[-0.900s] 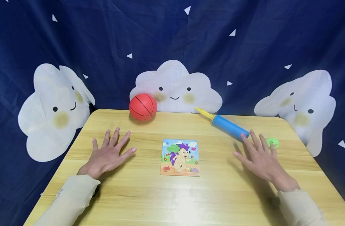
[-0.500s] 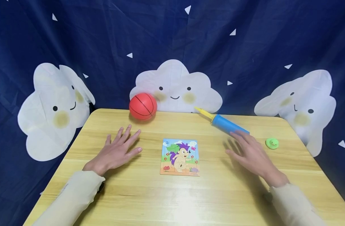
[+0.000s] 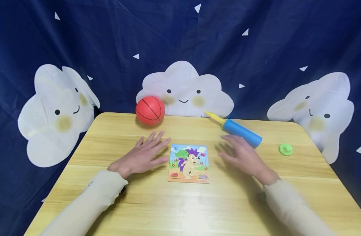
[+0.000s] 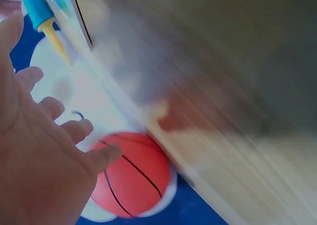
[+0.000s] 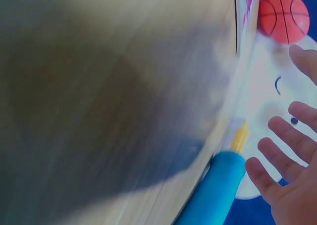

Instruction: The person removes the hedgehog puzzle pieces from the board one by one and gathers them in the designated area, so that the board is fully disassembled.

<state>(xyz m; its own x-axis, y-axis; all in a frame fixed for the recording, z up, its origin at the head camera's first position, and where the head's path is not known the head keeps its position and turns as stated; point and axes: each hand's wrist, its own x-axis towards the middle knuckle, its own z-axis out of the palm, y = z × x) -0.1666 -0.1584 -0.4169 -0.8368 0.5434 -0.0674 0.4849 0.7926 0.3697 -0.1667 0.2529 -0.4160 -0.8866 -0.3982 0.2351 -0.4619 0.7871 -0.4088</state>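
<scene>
Left hand [image 3: 140, 157], right hand [image 3: 246, 156] apart, fingers extended, flanking puzzle [image 3: 189, 164]; ball [image 3: 150, 110] at far edge of desk [image 3: 157, 206]; pump [image 3: 241, 131] near right hand.

The background is filled by a dark blue curtain [image 3: 168, 29], marked with white triangles [image 3: 197, 8] and three smiling clouds [image 3: 183, 77]. Near the far edge of the pale wooden table [image 3: 157, 209], a red ball [image 3: 150, 110] is seen, the middle cloud partly hidden by it. A blue pump [image 3: 242, 132] is laid aslant, its yellow nozzle [image 3: 215, 118] pointed toward the curtain. Farther right, a small green toy [image 3: 286, 149] is placed.
</scene>
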